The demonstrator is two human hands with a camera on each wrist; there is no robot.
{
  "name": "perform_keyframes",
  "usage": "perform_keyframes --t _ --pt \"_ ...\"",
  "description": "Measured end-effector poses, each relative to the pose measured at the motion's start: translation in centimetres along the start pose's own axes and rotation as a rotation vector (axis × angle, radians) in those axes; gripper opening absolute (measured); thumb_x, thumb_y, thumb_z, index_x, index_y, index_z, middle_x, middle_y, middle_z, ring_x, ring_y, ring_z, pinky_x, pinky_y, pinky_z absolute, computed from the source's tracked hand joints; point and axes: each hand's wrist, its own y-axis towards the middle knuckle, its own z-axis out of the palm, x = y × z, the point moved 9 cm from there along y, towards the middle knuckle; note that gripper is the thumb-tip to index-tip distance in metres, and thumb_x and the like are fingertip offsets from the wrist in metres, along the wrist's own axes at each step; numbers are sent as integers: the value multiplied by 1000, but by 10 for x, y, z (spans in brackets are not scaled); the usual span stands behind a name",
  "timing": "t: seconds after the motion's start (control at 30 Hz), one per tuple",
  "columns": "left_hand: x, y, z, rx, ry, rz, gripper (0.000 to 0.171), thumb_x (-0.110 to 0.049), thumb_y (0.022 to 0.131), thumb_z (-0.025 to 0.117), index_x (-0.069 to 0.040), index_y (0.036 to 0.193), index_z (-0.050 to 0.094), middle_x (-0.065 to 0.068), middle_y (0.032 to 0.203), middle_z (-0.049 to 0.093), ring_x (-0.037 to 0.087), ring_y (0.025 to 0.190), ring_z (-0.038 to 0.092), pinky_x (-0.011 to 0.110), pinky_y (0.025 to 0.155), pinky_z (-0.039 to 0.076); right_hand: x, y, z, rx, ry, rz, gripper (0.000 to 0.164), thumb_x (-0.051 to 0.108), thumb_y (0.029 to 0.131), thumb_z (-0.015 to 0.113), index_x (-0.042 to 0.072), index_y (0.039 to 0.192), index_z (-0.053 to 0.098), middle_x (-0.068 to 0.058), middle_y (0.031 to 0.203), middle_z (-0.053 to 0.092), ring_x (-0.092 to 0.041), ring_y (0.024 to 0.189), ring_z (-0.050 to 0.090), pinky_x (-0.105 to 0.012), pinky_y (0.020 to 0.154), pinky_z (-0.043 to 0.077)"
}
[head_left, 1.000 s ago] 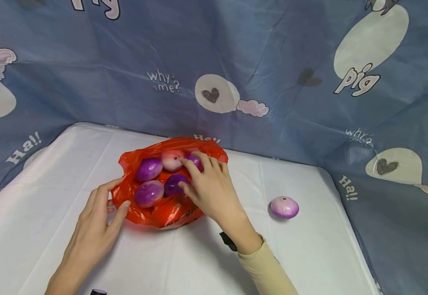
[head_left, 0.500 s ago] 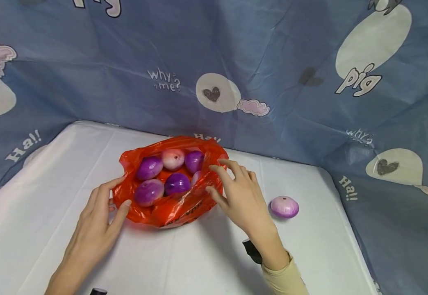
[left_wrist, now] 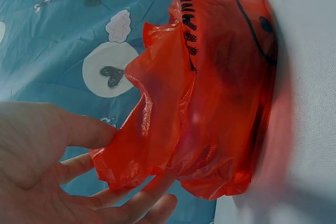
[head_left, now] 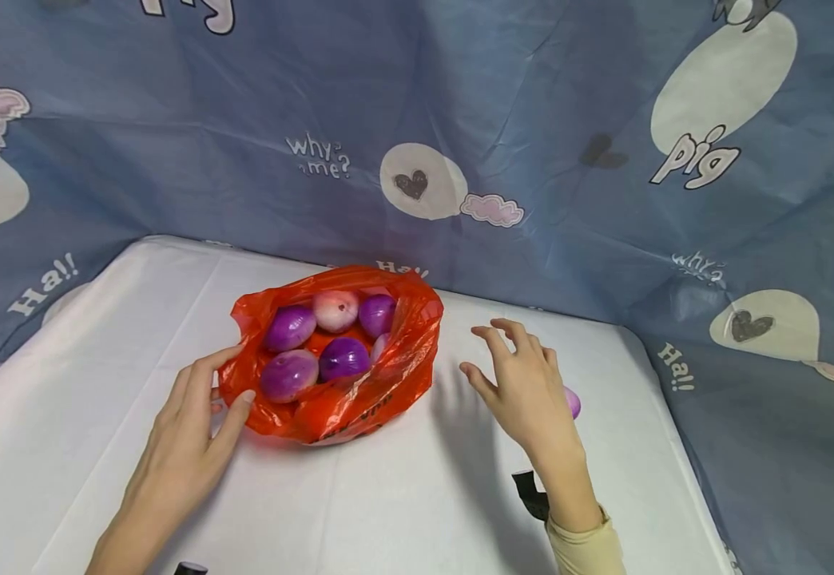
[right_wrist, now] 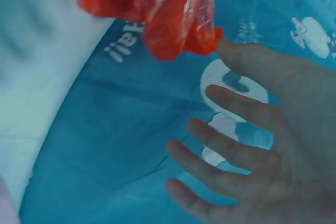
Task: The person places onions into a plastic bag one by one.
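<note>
A red plastic bag [head_left: 395, 391] lies with its mouth open on the white-covered table, several purple onions [head_left: 289, 375] inside it. One paler, pinkish onion [head_left: 335, 311] is at the back of the bag. My left hand [head_left: 185, 435] pinches the bag's left rim between thumb and fingers; the left wrist view shows the red film [left_wrist: 126, 166] between them. To the right of the bag, my right hand [head_left: 528, 391] hovers over the table with spread, slightly bent fingers and holds nothing. Behind it, a lone onion [head_left: 573, 402] on the table is mostly hidden.
A white cloth [head_left: 388, 511] covers the table. Blue printed fabric [head_left: 568, 104] hangs behind it and along both sides. A small dark object [head_left: 190, 569] shows at the bottom edge of the head view, near the left forearm.
My right hand has come out of the bag and moved right, toward the lone onion, which it now partly covers. My left hand has stayed at the bag's rim.
</note>
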Motion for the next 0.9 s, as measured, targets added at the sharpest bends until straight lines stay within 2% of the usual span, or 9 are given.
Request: perform_keyframes --t 0.17,0.37,0.47,0.63,0.7,0.83,0.9 --pt "1 0 0 -1 8 -9 63 -14 102 72 -16 159 46 21 142 57 38 110 67 -5 89 33 -20 -6 11 73 -20 54 50 39 100 76 17 143 63 -17 149 61 -48 129 66 -64 103 48" --pt "2 0 0 1 7 -8 63 -15 102 72 -16 159 45 21 143 57 41 111 68 -8 89 30 -45 -15 22 136 -49 117 50 37 101 76 15 144 63 -20 147 62 -51 122 67 -67 101 48" --pt "3 0 0 7 14 -9 63 -15 102 72 -16 159 45 21 144 56 41 113 67 1 89 47 -56 -19 26 149 -66 144 50 37 101 76 14 143 63 -21 147 62 -51 118 67 -67 99 48" --pt "4 0 2 14 16 -14 63 -15 102 72 -15 159 45 22 144 56 41 115 67 2 89 48 -67 -23 30 172 -83 168 51 38 101 76 13 144 63 -22 148 61 -51 118 66 -68 98 48" --pt "4 0 2 17 16 -19 63 -16 102 72 -16 159 45 22 144 56 41 115 67 -4 89 42 -70 -25 32 191 -90 181 51 38 101 75 13 144 62 -23 148 60 -51 119 66 -69 97 48" --pt "4 1 2 17 15 -20 63 -16 102 72 -16 159 45 22 143 56 41 113 67 -5 88 41 -79 -29 37 236 -104 212 51 38 102 74 13 144 62 -25 149 59 -53 122 64 -70 97 48" --pt "4 1 2 17 9 -18 63 -15 102 72 -16 159 45 22 143 56 41 113 67 -9 89 29 -84 -32 40 260 -106 231 51 38 102 73 13 145 61 -26 149 59 -53 125 63 -71 98 48"
